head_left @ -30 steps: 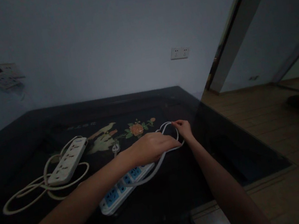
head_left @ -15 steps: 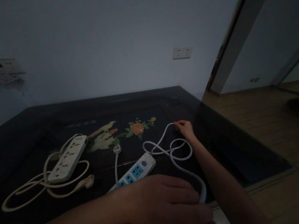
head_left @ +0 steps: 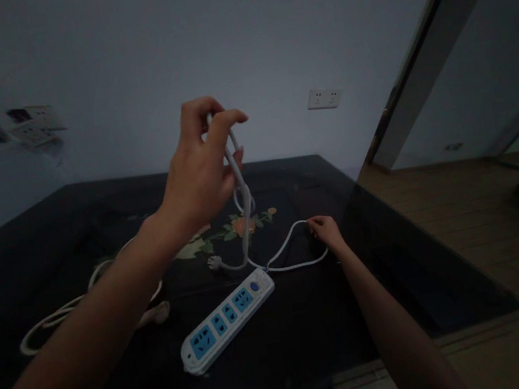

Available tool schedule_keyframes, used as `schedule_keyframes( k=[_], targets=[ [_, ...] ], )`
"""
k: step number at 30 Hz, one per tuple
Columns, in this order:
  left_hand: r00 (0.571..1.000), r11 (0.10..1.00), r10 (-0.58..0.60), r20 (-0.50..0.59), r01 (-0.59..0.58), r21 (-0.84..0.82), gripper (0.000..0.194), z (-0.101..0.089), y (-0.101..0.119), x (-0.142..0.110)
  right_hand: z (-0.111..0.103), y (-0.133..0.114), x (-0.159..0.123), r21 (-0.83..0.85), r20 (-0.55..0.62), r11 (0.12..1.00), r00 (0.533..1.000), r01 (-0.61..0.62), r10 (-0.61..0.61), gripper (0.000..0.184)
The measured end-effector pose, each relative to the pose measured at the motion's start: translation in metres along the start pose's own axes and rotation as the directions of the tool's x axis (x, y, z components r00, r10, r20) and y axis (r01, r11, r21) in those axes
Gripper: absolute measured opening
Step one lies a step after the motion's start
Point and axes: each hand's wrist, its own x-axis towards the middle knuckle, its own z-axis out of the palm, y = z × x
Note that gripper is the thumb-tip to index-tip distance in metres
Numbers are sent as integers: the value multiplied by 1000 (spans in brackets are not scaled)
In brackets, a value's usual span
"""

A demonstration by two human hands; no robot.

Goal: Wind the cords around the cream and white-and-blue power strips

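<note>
Wall [head_left: 125,78] at back, black table [head_left: 310,336] up against it, far edge along the wall.

White power strip [head_left: 227,323] lies at a slant near the middle of the near edge, switch end toward the far right corner. Neither hand touches it. Its white cable [head_left: 295,266] runs from that end to both hands. Second cable [head_left: 30,353] sits toward the left edge, partly hidden by the left forearm.

Left hand [head_left: 202,170]: fingers curled round the white cable, gripping it up above the tabletop, strands and a small loop hanging below. Right hand [head_left: 327,231]: thumb and fingers pinching a loop of the same cable, low, toward the right edge.

White plug [head_left: 214,263] is just beyond the strip; can't tell if it touches the tabletop.

Step in hand, my read: separating cable slack, one part held up, one held down. Next move calls for a firm right pinch and a gentle left draw, so the strip doesn't drag and the plug doesn't snag.
</note>
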Motion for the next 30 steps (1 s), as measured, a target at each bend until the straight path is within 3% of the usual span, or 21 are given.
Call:
schedule_keyframes(
  k=[3,6,13,18,21,24,26,30],
  targets=[
    [983,988,-144,116,136,76,39,14,-28,0,0,0,1,-22,-12,1000,1000,15,-15,27],
    [921,962,-257,292,216,166,39,23,-48,-11,-1,0,1,-37,-30,999,999,31,-32,26],
    [797,900,-398,453,243,362,43,12,-51,-24,1,3,2,-30,-76,997,994,77,-79,23],
    [667,866,-477,572,247,435,43,13,-60,-37,1,4,4,8,-108,995,989,102,-101,20],
    [592,883,-467,657,273,381,47,17,-68,-49,2,4,5,33,-135,992,984,122,-116,20],
    [527,895,-403,748,396,203,50,23,-77,-58,4,5,5,44,-151,989,980,141,-132,24],
    [529,870,-373,762,485,90,49,29,-85,-62,4,4,4,43,-157,988,977,150,-141,24],
    [584,802,-409,702,597,-30,39,48,-106,-74,4,2,3,23,-164,987,974,161,-155,24]
  ],
)
